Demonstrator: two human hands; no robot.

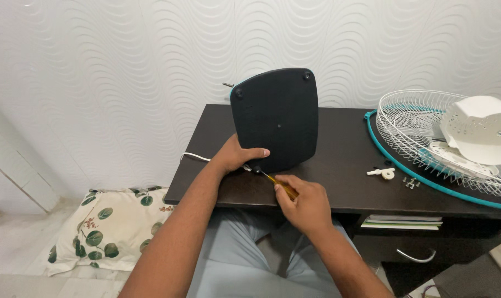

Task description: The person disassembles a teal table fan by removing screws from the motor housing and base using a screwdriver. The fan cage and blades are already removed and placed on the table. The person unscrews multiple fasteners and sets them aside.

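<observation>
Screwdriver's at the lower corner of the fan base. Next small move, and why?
Probably turn the screwdriver in place with the right hand. Its tip sits at the lower-left corner of the black base, which stands tilted up on the dark desk. The left hand grips that same corner, so the base looks braced. Whether the tip is seated in a screw head is too small to tell.

Both forearms are bare, with no sleeves, watch or rings showing near the fingers [288,185]. Below them, pale grey-blue trousers [234,259] cover the legs.
</observation>
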